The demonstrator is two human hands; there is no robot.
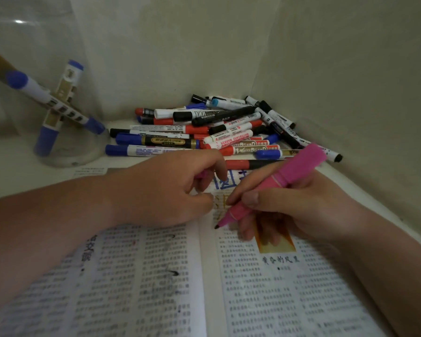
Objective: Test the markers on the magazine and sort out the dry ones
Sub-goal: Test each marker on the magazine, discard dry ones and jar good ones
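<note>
Right hand (289,210) is wrapped round the uncapped pink marker (277,186), tip brought down to the open magazine (156,276) near the spine. Left hand (170,190) is curled on the page, with what looks like the pink cap (201,175) pinched in it. Risk tbh: a faint pink stroke could get lost in that dense print, and a good marker could be written off as dry. The marker pile (216,132) is heaped just behind.
</note>
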